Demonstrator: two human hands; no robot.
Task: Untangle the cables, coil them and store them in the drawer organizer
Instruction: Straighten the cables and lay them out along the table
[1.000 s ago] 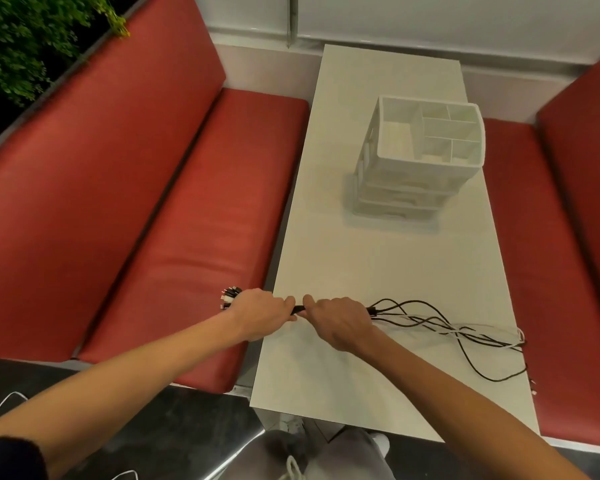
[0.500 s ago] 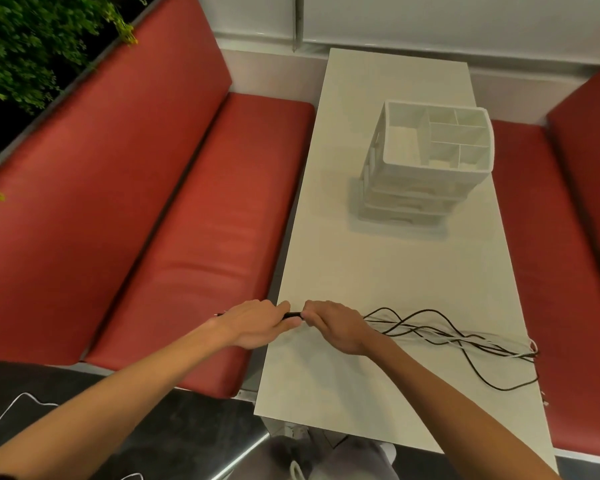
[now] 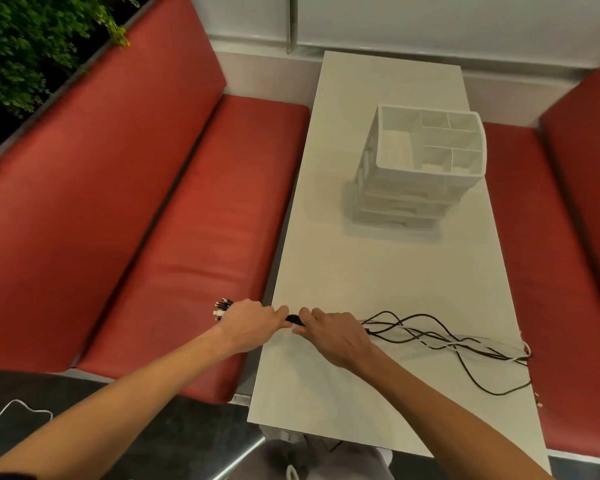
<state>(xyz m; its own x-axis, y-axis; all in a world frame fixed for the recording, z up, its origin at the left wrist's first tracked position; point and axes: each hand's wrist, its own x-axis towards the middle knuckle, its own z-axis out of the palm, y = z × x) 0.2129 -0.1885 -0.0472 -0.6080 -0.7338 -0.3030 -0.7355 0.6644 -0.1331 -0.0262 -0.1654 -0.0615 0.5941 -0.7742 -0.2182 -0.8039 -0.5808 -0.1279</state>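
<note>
As left hand [image 3: 253, 323] and right hand [image 3: 336, 332] clench cables [image 3: 430, 332] — axis left-right | plugs [image 3: 222, 308] point left

The left hand [image 3: 253, 325] is gripping a bundle of thin black and white cables [image 3: 413, 337] just past the long white table's [image 3: 378, 278] left edge, with plug ends [image 3: 222, 308] poking beyond the fist. The right hand [image 3: 336, 336] is clutching the same bundle just beside it. Loose strands are trailing to the right edge, possibly hanging over it. A white plastic drawer organizer [image 3: 423, 174] is standing toward the far right corner.
</note>
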